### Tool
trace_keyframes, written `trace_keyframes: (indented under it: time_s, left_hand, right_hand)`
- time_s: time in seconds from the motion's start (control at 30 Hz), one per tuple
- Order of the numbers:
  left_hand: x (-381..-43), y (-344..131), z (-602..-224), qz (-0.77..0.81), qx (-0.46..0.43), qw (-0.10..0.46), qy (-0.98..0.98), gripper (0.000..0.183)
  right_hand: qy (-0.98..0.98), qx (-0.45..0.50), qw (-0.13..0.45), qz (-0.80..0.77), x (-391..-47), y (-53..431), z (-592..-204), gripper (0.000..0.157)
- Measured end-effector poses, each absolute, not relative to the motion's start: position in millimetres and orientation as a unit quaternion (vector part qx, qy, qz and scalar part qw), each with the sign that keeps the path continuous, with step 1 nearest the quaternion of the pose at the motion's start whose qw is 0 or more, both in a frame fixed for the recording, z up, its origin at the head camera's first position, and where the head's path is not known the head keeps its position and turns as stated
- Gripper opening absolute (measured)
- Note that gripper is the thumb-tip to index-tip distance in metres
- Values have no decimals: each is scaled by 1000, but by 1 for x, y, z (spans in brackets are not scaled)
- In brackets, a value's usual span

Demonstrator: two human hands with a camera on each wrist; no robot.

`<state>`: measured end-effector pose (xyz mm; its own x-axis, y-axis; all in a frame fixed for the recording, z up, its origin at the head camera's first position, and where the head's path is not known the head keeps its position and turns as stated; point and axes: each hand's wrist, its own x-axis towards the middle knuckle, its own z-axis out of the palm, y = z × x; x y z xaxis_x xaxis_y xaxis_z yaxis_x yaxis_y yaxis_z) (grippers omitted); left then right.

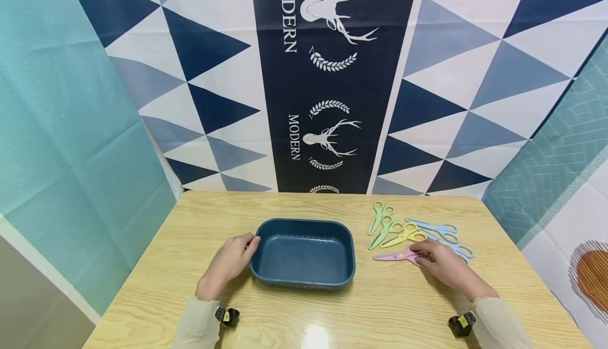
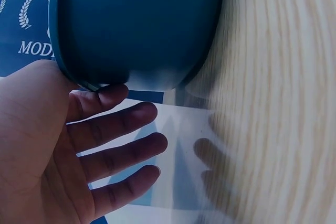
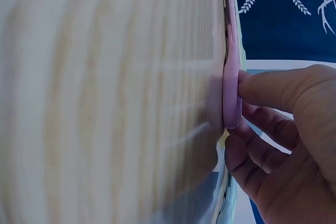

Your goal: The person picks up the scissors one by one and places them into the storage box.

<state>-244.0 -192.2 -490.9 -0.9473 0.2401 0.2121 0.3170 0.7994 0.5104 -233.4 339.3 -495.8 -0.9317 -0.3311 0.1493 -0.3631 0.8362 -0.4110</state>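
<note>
A dark blue rectangular bin (image 1: 304, 284) sits mid-table. My left hand (image 1: 231, 256) pinches its left rim, thumb at the edge and index finger against the outer wall; in the left wrist view the other fingers (image 2: 123, 164) spread loosely below the bin wall (image 2: 142, 30). To the right, my right hand (image 1: 444, 264) holds the handle of pink scissors (image 1: 394, 257), whose blades point left toward the bin. The right wrist view shows the thumb on the pink handle (image 3: 231, 95), low at the table surface, with the fingers curled close by.
Yellow scissors (image 1: 404, 235) lie just behind the pink ones. Green scissors (image 1: 379, 217) are farther back, and blue scissors (image 1: 434, 226) lie to the right, some overlapping. A patterned cloth (image 1: 323, 74) hangs behind the wooden table (image 1: 370, 317).
</note>
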Motion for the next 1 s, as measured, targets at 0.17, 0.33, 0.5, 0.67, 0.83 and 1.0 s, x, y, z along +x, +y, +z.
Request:
trace_keyframes:
  time_s: [0.17, 0.33, 0.5, 0.67, 0.83, 1.0]
  left_hand:
    - [-243, -192, -490, -281, -148, 70, -946, 37]
    - [-244, -192, -489, -277, -145, 70, -947, 35]
    - [-244, -191, -489, -275, -145, 69, -948, 33]
    - [-244, -191, -489, -268, -144, 69, -950, 33]
    - [-245, -192, -490, -265, -146, 70, -951, 32]
    - [-244, -193, -490, -261, -148, 68, -951, 33]
  right_hand:
    - [-957, 181, 34, 226, -236, 339, -498, 24]
    - [-954, 185, 31, 235, -236, 338, -499, 25]
    - [-953, 184, 31, 239, -237, 338, -499, 23]
    - [-954, 183, 29, 237, -238, 338, -499, 22]
    - [-954, 176, 15, 244, -240, 337, -498, 21]
    - [-956, 175, 16, 235, -240, 337, -500, 18]
